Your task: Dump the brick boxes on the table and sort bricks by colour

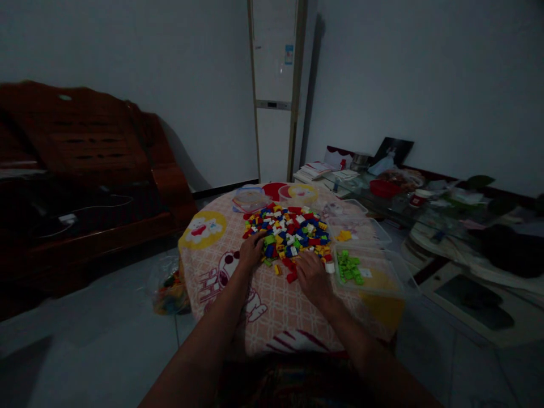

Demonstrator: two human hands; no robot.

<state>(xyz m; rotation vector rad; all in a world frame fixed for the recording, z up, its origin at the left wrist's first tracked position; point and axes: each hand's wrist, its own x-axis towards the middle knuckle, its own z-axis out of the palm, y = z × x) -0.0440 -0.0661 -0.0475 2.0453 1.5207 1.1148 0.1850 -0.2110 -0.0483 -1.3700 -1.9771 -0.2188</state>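
A heap of toy building bricks (280, 225) in red, blue, yellow, green and white lies on the round table. At the heap's near left edge is my left hand (251, 250), its fingers stretched over the bricks beside a green one. My right hand (313, 276) rests at the near right edge with curled fingers; whatever is under the fingertips is hidden. Close to its thumb lies a red brick (291, 277), and a yellow brick (277, 270) sits between the hands. Right of the heap, a clear plastic box (385, 283) contains several green bricks (349, 267).
Another clear box (369, 231) with yellow bricks (344, 235) sits behind the green one. Lidded tubs (250, 198) stand at the table's far side. A patterned cloth (225, 226) covers the table. A cluttered glass table (374, 195) is right, a wooden bench (89, 153) left.
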